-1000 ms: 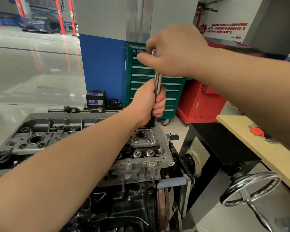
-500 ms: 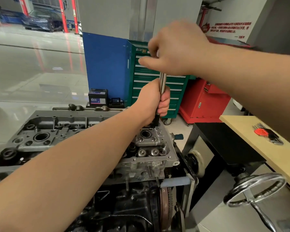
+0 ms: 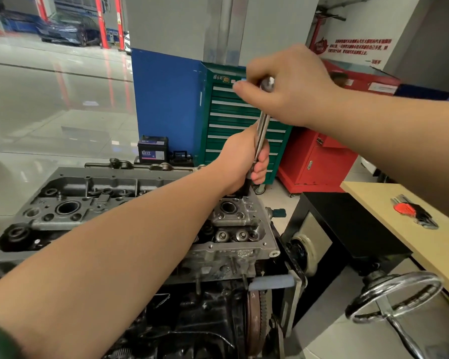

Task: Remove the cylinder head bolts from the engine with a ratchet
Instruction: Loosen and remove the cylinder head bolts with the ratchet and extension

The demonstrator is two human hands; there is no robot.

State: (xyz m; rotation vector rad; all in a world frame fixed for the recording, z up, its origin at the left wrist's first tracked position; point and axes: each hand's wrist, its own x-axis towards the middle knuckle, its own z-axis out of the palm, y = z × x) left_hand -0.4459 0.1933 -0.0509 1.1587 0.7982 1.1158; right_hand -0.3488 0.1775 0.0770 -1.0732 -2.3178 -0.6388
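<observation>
A grey cylinder head (image 3: 233,244) tops the dark engine block on a stand. A chrome extension bar (image 3: 261,133) rises nearly upright from the head's far right corner, with a black socket at its foot. My left hand (image 3: 241,164) is wrapped around the bar's lower part just above the socket. My right hand (image 3: 288,84) grips the ratchet head (image 3: 267,83) at the top of the bar. The bolt under the socket is hidden.
A green drawer cabinet (image 3: 233,120) and a red cabinet (image 3: 319,161) stand behind the engine. A car battery (image 3: 153,150) sits on the floor. To the right is a wooden bench (image 3: 389,216) with a hex key set (image 3: 412,212), and the stand's chrome handwheel (image 3: 394,296).
My right hand has turned at the top of the bar, so the ratchet head now shows between the fingers. My left hand stays on the bar's lower part.
</observation>
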